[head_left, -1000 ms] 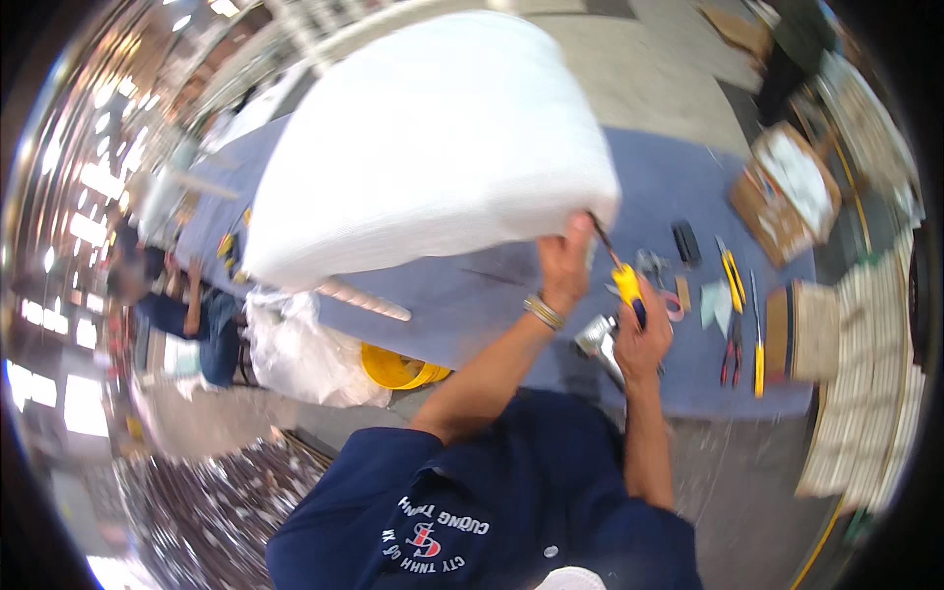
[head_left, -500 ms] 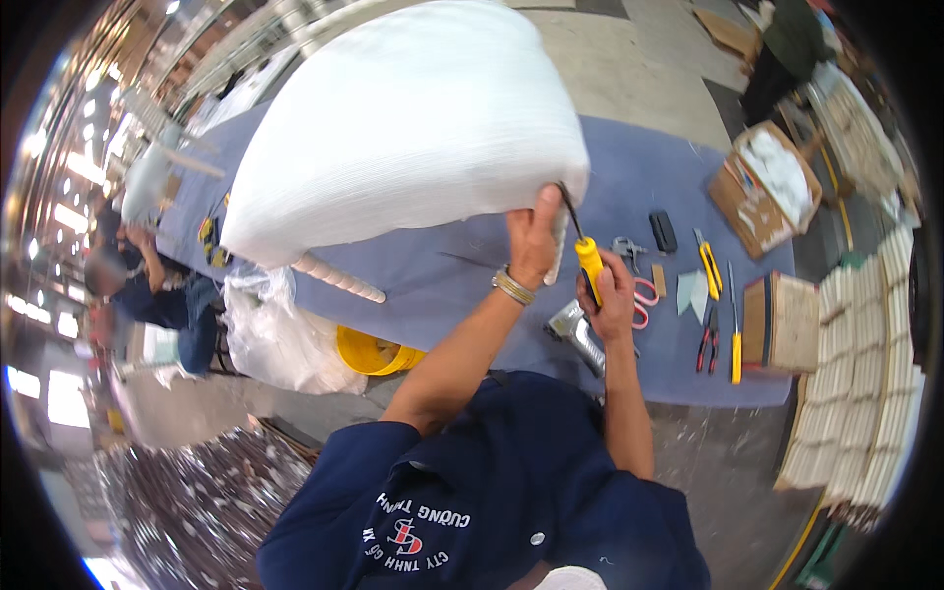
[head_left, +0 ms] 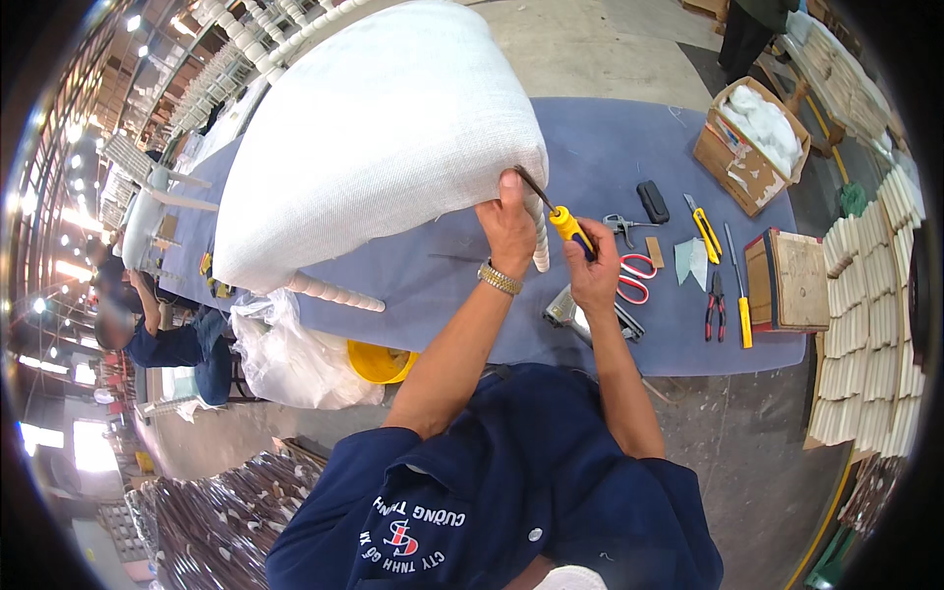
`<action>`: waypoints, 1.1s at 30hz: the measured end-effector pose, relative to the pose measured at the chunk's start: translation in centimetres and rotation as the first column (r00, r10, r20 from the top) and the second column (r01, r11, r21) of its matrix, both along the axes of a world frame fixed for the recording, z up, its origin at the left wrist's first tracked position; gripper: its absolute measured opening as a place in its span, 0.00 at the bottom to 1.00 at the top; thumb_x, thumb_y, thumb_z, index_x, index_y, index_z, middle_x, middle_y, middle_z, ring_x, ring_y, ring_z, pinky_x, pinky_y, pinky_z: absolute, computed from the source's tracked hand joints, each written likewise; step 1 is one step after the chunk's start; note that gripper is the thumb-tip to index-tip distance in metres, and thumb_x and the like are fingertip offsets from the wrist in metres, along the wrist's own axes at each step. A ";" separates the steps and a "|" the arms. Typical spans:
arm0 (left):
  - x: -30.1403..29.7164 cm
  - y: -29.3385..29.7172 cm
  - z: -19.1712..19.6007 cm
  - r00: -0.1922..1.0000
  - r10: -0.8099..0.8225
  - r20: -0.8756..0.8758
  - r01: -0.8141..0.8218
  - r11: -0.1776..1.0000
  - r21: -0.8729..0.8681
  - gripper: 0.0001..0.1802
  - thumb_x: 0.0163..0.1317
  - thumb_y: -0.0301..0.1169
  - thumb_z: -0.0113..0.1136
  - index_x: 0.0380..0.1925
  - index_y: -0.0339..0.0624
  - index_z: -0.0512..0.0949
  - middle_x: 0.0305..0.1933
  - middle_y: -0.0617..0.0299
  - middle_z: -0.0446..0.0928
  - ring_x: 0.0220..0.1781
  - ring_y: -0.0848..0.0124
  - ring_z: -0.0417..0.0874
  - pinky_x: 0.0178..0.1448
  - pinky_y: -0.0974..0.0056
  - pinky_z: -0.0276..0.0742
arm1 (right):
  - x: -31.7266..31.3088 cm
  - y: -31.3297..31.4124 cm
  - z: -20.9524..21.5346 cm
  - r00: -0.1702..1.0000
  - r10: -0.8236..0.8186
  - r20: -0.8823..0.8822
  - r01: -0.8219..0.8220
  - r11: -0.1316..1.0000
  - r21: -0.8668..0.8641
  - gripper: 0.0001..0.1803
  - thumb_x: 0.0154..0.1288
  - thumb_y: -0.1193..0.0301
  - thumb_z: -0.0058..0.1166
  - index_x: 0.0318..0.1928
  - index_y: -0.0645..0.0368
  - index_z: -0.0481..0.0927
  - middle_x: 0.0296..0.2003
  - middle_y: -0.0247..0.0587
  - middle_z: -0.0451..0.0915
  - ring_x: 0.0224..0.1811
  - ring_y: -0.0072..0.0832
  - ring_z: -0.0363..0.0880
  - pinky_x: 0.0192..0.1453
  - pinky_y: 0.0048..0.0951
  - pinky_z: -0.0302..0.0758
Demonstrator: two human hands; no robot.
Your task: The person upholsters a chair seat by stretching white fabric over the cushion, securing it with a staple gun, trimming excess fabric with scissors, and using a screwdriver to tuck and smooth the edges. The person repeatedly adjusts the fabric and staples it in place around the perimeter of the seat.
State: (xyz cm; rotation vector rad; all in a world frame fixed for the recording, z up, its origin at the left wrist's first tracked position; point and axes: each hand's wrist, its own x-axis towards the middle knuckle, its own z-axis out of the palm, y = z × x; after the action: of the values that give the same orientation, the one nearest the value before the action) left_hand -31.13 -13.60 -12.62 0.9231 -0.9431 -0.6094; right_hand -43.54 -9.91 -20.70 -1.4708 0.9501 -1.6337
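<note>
A chair seat [head_left: 383, 128] covered in white woven fabric is tilted over the table, with spiral-turned pale legs [head_left: 339, 296] beneath it. My left hand [head_left: 507, 231], a watch on its wrist, grips the seat's near edge close to the right corner. Its thumb presses on the fabric, while the fingers are partly hidden under the edge. My right hand [head_left: 595, 277] is closed around the handle of a yellow and dark blue screwdriver [head_left: 564, 223]. The dark shaft slants up and left, its tip at the fabric beside my left thumb.
On the blue-grey table [head_left: 610, 128] at right lie a staple gun [head_left: 568, 313], red-handled scissors [head_left: 634, 289], a yellow utility knife [head_left: 706, 234], pliers [head_left: 715, 308] and a long yellow-handled tool [head_left: 744, 323]. Two boxes stand beyond. A yellow bucket [head_left: 383, 366] and a person [head_left: 177, 341] are at left.
The seat and both hands have shifted left relative to the tools on the table. The screwdriver lies at a flatter slant, with its tip still by my left thumb. The whole view has moved slightly.
</note>
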 end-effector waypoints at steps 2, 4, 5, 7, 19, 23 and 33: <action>-0.3 -0.1 0.3 1.000 0.013 -0.026 -0.013 1.000 -0.011 0.28 0.71 0.53 0.54 0.47 0.35 0.76 0.44 0.61 0.76 0.43 0.73 0.75 0.45 0.64 0.74 | -1.2 -0.7 -0.1 0.980 0.190 0.059 -0.196 0.974 0.115 0.22 0.76 0.58 0.59 0.57 0.63 0.73 0.35 0.34 0.79 0.35 0.18 0.77 0.40 0.21 0.74; -0.3 0.0 0.2 0.999 0.017 -0.044 -0.017 1.000 0.002 0.27 0.71 0.53 0.54 0.47 0.35 0.76 0.44 0.61 0.76 0.43 0.73 0.75 0.46 0.64 0.75 | -2.5 -0.7 0.1 0.898 0.398 0.188 -0.434 0.872 0.227 0.20 0.75 0.58 0.60 0.53 0.62 0.75 0.32 0.32 0.79 0.31 0.16 0.75 0.35 0.20 0.72; -0.3 0.1 0.1 0.998 0.019 -0.053 -0.018 1.000 0.009 0.27 0.71 0.53 0.55 0.47 0.35 0.76 0.44 0.61 0.76 0.43 0.73 0.76 0.46 0.64 0.75 | -2.7 -0.7 0.2 0.874 0.434 0.218 -0.479 0.843 0.244 0.19 0.74 0.59 0.61 0.51 0.61 0.76 0.30 0.32 0.78 0.28 0.15 0.74 0.32 0.19 0.70; -0.4 0.1 -0.1 0.998 -0.003 -0.057 0.004 1.000 0.016 0.28 0.71 0.53 0.55 0.49 0.35 0.76 0.45 0.61 0.76 0.44 0.73 0.76 0.46 0.64 0.75 | -2.0 0.5 1.4 0.953 0.275 0.129 -0.293 0.944 0.154 0.16 0.70 0.61 0.67 0.44 0.60 0.79 0.27 0.31 0.79 0.25 0.13 0.71 0.28 0.17 0.66; -0.1 -0.4 -1.1 0.996 0.000 -0.093 0.003 1.000 0.024 0.39 0.68 0.58 0.60 0.58 0.30 0.70 0.53 0.54 0.75 0.51 0.67 0.77 0.58 0.61 0.75 | -2.9 -1.4 1.8 0.801 0.562 0.206 -0.598 0.743 0.299 0.36 0.80 0.40 0.39 0.32 0.62 0.79 0.16 0.33 0.73 0.15 0.17 0.67 0.19 0.23 0.62; 1.3 -0.1 -1.6 0.991 -0.117 -0.066 0.120 0.992 0.042 0.36 0.74 0.55 0.55 0.60 0.29 0.69 0.55 0.52 0.76 0.56 0.65 0.78 0.63 0.57 0.75 | -3.0 -3.3 1.4 0.554 0.713 0.430 -0.832 0.475 0.286 0.40 0.79 0.37 0.36 0.32 0.64 0.80 0.15 0.34 0.73 0.10 0.18 0.62 0.15 0.23 0.58; 5.1 14.7 0.1 0.920 -0.318 -0.227 0.370 0.896 0.244 0.35 0.81 0.52 0.38 0.66 0.29 0.71 0.64 0.43 0.78 0.66 0.55 0.79 0.74 0.50 0.70 | -2.9 0.3 4.3 0.549 0.665 -0.507 -0.634 0.726 0.265 0.23 0.68 0.48 0.62 0.37 0.58 0.87 0.27 0.44 0.84 0.25 0.38 0.80 0.32 0.36 0.75</action>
State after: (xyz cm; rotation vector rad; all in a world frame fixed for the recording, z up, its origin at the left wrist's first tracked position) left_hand -26.02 1.07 -12.48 0.9384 -0.8734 -1.1403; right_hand -46.42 -9.59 -16.38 -2.0187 0.5887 -0.6002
